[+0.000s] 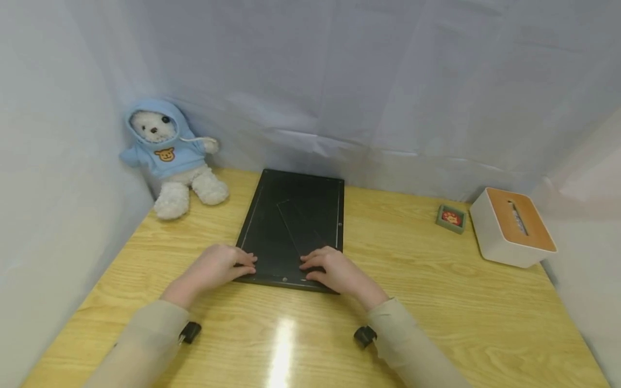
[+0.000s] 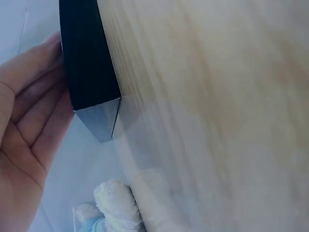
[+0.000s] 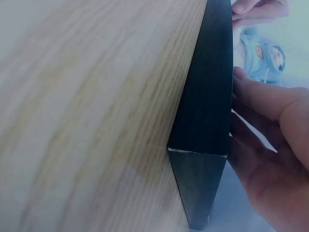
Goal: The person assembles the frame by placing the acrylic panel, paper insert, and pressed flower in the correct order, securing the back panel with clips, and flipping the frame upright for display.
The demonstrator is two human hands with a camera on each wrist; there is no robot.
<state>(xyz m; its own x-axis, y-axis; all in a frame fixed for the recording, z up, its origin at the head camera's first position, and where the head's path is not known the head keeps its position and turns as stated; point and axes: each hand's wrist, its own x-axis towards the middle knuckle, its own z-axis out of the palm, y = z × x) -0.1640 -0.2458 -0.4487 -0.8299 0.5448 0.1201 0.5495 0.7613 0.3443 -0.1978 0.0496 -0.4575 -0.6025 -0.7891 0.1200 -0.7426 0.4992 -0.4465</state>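
A flat black slab [image 1: 305, 215] with thick sides lies on the table. On its top shows the thin outline of a see-through rectangular sheet [image 1: 291, 229], set at a slant. My left hand [image 1: 228, 262] rests at the slab's near left corner, fingertips on the top surface. Near the right corner, my right hand [image 1: 335, 269] touches the top with thumb and fingers, over the sheet's near end, which it hides. In the right wrist view the right fingers [image 3: 251, 135] lie loosely bent against the slab's top face. Whether they pinch the sheet I cannot tell.
A white plush bear [image 1: 167, 153] in a light blue hoodie sits at the back left against the curtain [image 1: 339, 81]. Toward the right stand a small green tray [image 1: 451, 219] with a red item inside and a white tissue box [image 1: 514, 226] with a wooden lid.
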